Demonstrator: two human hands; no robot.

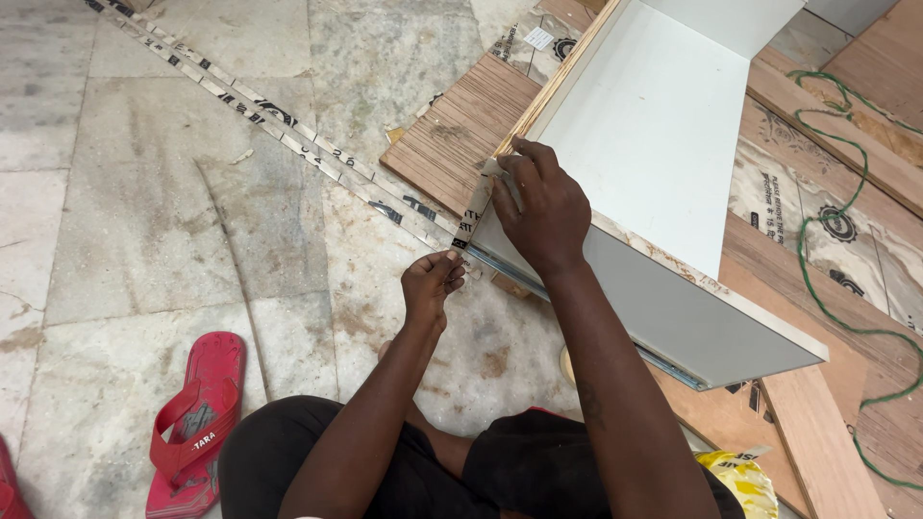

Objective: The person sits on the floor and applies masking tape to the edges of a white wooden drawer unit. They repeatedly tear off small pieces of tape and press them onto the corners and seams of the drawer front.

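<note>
Your right hand (540, 210) sits at the centre of the frame, its fingers pressing a narrow printed strip (473, 219) down onto the corner edge of the white panel box (654, 125). Your left hand (430, 284) is just below and to the left of it, fingers pinched shut on the lower end of that same strip. The short stretch between your two hands runs from upper right down to lower left, steeply, along the box's front corner. More of the strip (288, 135) lies loose on the marble floor (125, 211), trailing away toward the upper left. The right hand is the nearer one to the box edge; the left holds the free end, just off the box.
</note>
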